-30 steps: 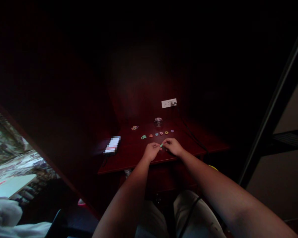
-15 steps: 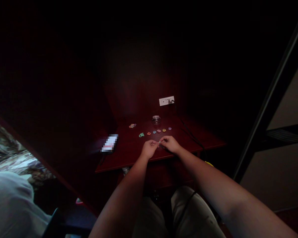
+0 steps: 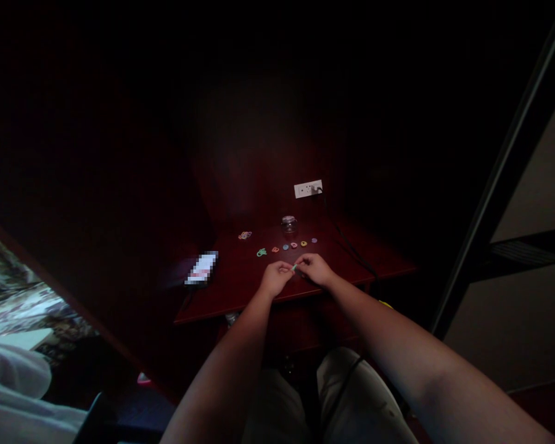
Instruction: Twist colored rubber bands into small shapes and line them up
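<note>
Green band (image 3: 295, 267) sits betw. the two hands, over the front part of the bench (image 3: 240, 290), near its edge; mostly hidden by fingers, only a small bright bit shows, so its full shape is hard to make out; L hand (image 3: 276, 279) has thumb & fingertips pinched on its one end, R hand (image 3: 316, 270) likewise on the other, so each grip is clamped on the band; R fingers curl over, undersides out of view; both forearms cut off at the bottom of the view.

Phone (image 3: 202, 269) at L has its screen pixelated, unreadable; upper area & side panels sunk in near-black; yellow item (image 3: 385, 304) past the R forearm mostly covered, can't tell what.

Bench is dark red wood, smooth, slight sheen; jar (image 3: 288, 226) at back is clear, rounded, w/ lid, contents hard to tell; in front of it a row of sm. coiled bits, L to R: green cluster (image 3: 261, 252) w/ loose loops, orange coil (image 3: 275, 250), blue coil (image 3: 285, 246), pink coil (image 3: 294, 245), yellow coil (image 3: 304, 243), purple coil (image 3: 314, 240); back L, a mixed-colour loop pile (image 3: 245, 235), thin & tangled; white socket plate (image 3: 308, 189) on wall, rectangular, w/ black cable (image 3: 346, 241) plugged in.
</note>
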Tool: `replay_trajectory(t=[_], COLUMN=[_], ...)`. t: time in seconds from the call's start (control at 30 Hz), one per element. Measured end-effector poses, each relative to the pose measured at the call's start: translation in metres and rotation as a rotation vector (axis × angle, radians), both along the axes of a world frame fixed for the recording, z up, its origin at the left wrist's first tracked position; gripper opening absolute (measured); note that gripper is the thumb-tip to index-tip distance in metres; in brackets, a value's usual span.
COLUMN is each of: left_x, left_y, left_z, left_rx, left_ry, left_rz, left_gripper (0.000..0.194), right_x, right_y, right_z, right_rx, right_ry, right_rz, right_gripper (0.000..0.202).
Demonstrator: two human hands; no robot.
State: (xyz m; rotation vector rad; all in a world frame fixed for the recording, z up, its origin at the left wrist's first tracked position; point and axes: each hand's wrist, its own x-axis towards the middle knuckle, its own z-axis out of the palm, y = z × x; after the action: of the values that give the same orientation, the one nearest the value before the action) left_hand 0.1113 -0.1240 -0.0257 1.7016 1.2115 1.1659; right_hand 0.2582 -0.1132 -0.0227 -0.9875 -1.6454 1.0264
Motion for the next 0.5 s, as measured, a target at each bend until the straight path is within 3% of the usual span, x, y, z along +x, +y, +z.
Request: replay_trajectory(t=[0.5], left_x=[-0.0012], left_y=[0.0029], left_z=[-0.0046], left_rx=[0.026], left_ry=[-0.031], left_rz=[0.006], left_gripper=[0.020], right_x=[-0.0012], right_y=[0.0076], right_z=[-0.0078], right_rx=[0.034], right_ry=[0.021], right_rz=[-0.030], right_gripper=[0.008])
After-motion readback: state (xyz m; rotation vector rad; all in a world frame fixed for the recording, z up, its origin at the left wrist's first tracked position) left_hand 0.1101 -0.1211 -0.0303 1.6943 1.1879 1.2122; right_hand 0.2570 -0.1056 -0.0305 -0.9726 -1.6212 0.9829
